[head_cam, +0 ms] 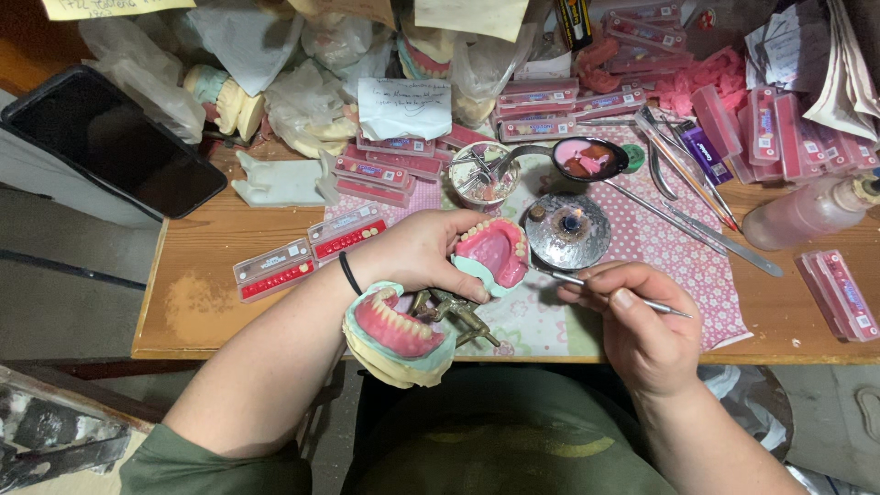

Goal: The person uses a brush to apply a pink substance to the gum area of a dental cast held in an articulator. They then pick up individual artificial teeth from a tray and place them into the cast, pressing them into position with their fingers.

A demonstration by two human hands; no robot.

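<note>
My left hand [417,252] grips a brass hinged frame [451,313] carrying two pink wax dentures on pale green plaster casts. The upper denture [493,250] sits by my fingertips; the lower one [396,327] hangs below my wrist, past the table's front edge. A thin metal carving tool [646,302] is pinched in my right hand [637,321], with its tip pointing left toward the upper denture and just short of it. A small round burner [568,229] with a faint flame stands just behind both hands.
A spoon of melted pink wax [589,158] and a small dish of tools [483,174] stand behind the burner. Flat boxes of false teeth [302,257] lie left and right. A dark phone [105,137], a plastic bottle [807,213], metal instruments [687,183], plaster casts and bags crowd the back.
</note>
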